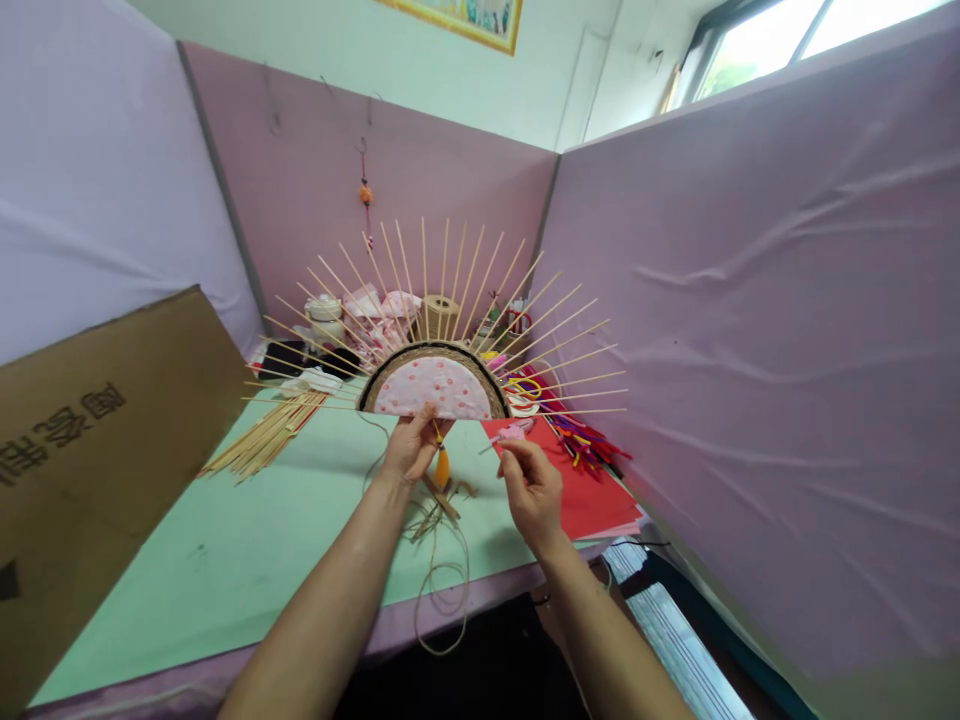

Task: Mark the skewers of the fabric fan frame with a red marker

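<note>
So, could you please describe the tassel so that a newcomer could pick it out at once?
Above the pale green tabletop, the left hand holds a pink-dotted, fan-shaped craft piece with radiating sticks. Beneath its straight edge, beside that hand, hangs the tassel: golden-yellow and fringed, unlike the thin beige twine below.

Pale green tabletop (187,590) with a bundle of thin sticks (266,440), tangled twine (427,523), red sheets (592,500)

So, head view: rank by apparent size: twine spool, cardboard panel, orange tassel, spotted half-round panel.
1. Cardboard panel
2. Spotted half-round panel
3. Twine spool, partly behind thin sticks
4. Orange tassel
</note>
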{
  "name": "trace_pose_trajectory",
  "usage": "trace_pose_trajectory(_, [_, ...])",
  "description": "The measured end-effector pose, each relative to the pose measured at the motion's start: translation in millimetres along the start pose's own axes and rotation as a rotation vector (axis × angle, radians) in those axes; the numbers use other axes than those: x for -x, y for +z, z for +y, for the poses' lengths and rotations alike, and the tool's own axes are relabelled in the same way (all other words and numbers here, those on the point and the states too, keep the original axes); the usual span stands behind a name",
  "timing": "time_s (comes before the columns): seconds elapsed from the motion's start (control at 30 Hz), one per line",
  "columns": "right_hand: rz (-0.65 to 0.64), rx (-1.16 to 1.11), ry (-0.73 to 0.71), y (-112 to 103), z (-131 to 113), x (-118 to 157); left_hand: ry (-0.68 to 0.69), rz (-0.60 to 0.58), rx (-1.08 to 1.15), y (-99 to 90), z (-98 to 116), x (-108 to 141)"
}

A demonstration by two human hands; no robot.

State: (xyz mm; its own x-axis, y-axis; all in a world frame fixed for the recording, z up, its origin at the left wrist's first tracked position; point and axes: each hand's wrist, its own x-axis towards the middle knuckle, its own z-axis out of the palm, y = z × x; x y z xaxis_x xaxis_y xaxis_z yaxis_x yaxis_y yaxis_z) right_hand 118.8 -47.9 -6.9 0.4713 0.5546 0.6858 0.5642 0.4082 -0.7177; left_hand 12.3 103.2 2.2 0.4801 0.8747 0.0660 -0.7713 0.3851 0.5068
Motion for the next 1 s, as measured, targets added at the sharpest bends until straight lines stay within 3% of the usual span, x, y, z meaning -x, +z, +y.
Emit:
trace_pose_trajectory(0.23, [-0.056, -0.1, 0.24, -2.1, 15.9, -2.1, 0.048, -0.028, 0.002, 25.5, 21.9, 7.3])
trace_pose_trajectory(0.33, [-0.063, -0.252, 0.316, 12.2, 11.3, -18.3, 0.051, -0.055, -0.017, 39.2, 29.8, 15.0])
trace_pose_trajectory(0.43, [-0.095, -0.581, 0.354, 35.8, -3.1, -39.0, 0.067, -0.031, -0.045, 47.0, 29.7, 23.9])
trace_pose_trajectory(0.53, [-0.073, -0.831, 0.373, 58.6, -19.3, -57.2, 0.084, -0.038, -0.066, 49.0, 24.5, 29.8])
trace_pose_trajectory(0.63, [-0.015, -0.932, 0.412, 73.7, -28.7, -67.0, 0.08, -0.07, -0.101, 47.9, 21.4, 31.0])
trace_pose_trajectory(0.73, [0.029, -0.965, 0.426, 80.3, -29.1, -69.1, 0.068, -0.072, -0.196, 42.8, 23.0, 31.8])
trace_pose_trajectory(0.83, [0.13, -0.968, 0.44, 77.9, -24.8, -70.3, 0.09, 0.0, -0.441, 32.4, 27.5, 39.6])
trace_pose_trajectory(0.93, [0.251, -0.921, 0.456, 69.2, -25.6, -76.5, 0.327, 0.173, -0.658, 26.7, 33.0, 53.1])
trace_pose_trajectory(1.0, [0.287, -0.83, 0.388, 64.7, -32.3, -83.9, 0.558, 0.124, -0.723, 33.2, 36.7, 58.0])
